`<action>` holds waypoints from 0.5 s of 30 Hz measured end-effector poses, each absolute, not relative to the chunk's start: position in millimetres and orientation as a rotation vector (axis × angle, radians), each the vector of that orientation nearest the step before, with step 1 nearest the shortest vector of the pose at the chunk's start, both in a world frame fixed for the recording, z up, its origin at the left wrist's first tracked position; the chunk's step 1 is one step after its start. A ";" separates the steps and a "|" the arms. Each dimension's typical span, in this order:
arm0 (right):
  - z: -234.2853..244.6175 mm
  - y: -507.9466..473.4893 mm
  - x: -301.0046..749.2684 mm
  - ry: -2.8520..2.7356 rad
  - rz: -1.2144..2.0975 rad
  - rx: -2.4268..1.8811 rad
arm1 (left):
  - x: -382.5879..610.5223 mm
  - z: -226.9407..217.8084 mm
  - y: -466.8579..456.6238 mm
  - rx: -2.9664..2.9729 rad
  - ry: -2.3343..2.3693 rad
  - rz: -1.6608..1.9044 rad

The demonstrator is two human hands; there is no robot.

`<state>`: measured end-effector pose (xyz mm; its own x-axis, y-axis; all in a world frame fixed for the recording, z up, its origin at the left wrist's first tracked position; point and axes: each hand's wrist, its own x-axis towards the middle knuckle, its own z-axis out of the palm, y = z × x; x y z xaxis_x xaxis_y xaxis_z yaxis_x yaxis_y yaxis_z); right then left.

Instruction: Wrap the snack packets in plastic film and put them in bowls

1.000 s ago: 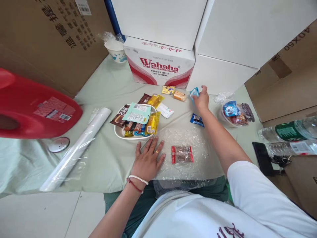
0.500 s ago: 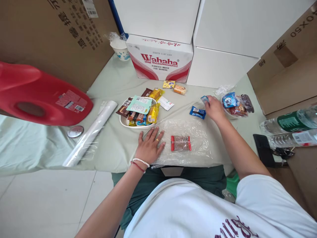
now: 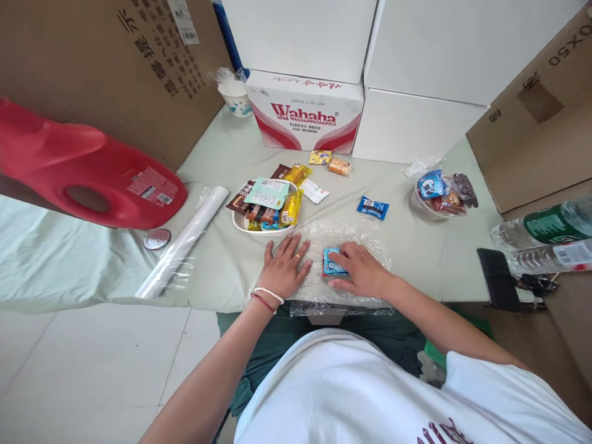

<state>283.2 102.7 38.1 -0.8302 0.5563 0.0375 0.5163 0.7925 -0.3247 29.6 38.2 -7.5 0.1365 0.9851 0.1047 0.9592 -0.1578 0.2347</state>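
Between both hands, the right hand [image 3: 365, 277] holds a blue packet [image 3: 333, 261] down on cling film [image 3: 356, 237]; left hand [image 3: 283, 269] lies flat, fingers spread; the slippery film might bunch, sliding the packet.

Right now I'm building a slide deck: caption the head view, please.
Right hand on a small blue packet atop clear plastic film; left hand flat beside a snack bowl.

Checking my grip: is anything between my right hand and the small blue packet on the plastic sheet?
Nothing visible. The right hand touches the blue packet directly; the left hand lies flat beside it, apart.
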 end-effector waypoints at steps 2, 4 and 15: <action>38.3 104.6 285.3 -2.808 0.523 -0.885 | 29.7 -7.8 38.3 2.279 1.965 0.361; 39.2 106.0 283.9 -2.830 0.526 -0.930 | 29.6 -8.7 38.5 2.277 1.971 0.359; 68.2 89.7 304.8 -2.725 0.541 -0.886 | 20.2 -11.2 38.6 2.269 1.928 0.354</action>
